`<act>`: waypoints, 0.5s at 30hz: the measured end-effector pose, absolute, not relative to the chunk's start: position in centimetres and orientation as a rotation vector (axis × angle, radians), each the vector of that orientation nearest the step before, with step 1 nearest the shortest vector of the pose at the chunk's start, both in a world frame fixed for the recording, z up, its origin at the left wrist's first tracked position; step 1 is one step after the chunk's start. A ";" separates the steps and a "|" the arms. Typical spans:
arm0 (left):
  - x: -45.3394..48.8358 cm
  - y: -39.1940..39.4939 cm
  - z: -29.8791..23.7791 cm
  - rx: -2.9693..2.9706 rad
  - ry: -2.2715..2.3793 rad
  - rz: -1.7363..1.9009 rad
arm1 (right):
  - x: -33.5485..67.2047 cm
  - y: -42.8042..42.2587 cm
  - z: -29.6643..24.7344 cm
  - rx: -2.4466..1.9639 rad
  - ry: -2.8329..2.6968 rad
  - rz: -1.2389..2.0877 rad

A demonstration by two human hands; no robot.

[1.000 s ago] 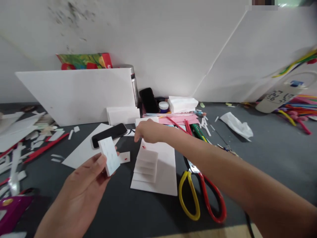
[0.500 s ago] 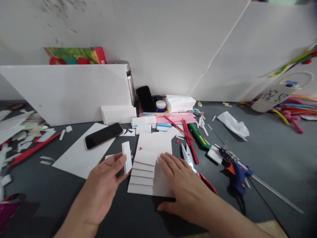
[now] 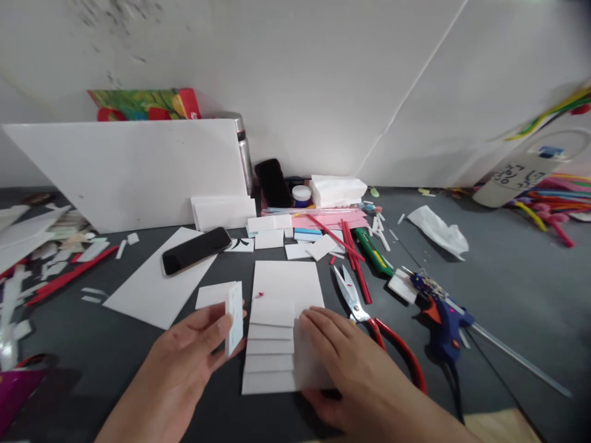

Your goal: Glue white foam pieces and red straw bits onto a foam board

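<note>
Between the thumb and fingers of my left hand [image 3: 184, 351], a small white foam-board piece [image 3: 234, 320] is held upright. It is just left of a larger white foam board [image 3: 284, 280] lying on the dark table. Several overlapping white strips [image 3: 269, 347] step down the left part of that board, with a tiny red bit near the top. My right hand [image 3: 344, 357] rests flat on the board's right side, fingers stretched out and covering part of it. Another white piece [image 3: 213, 294] lies behind my left fingers.
Scissors [image 3: 353, 295] with red handles lie right of the board, beside red sticks [image 3: 355, 264] and a green cutter [image 3: 373, 252]. Further right is a blue glue gun [image 3: 446, 326] with its cord. A phone [image 3: 196, 250] sits on white paper [image 3: 152, 295] at left. White board [image 3: 129, 175] leans behind.
The stepped board has slid toward me under my right hand, baring small white cards behind it and more of the scissors' handles. My left hand has lowered slightly with its piece.
</note>
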State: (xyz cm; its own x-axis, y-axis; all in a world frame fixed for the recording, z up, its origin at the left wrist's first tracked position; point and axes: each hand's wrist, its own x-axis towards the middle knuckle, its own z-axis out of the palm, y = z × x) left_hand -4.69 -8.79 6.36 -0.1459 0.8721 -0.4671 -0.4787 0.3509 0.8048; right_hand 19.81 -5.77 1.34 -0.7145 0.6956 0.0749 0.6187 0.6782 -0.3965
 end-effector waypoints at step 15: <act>-5.0 -1.7 6.2 0.571 1.259 1.554 | 14.3 4.8 4.6 -0.895 -2.315 1.106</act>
